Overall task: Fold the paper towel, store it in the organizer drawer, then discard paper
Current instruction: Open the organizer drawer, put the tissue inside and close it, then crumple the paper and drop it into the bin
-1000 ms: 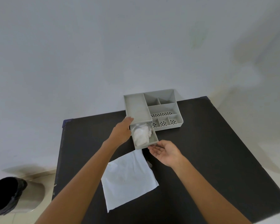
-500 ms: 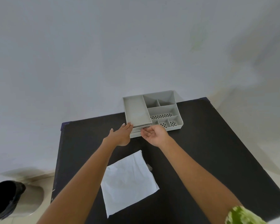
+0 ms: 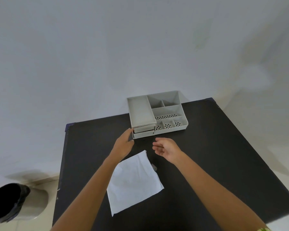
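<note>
While drawer sits shut | left hand loose, empty | right hand spread, empty

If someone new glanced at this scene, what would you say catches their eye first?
Probably the white square sheet of paper, lying flat on the black table between the person's forearms. Beyond it, the grey plastic compartment organizer stands at the table's far edge, drawers shut, with the empty left hand and right hand just before it. A black-lined bin stands on the floor, lower left.

The grey organizer sits with its drawer pushed in, a flat white paper lying nearer.
</note>
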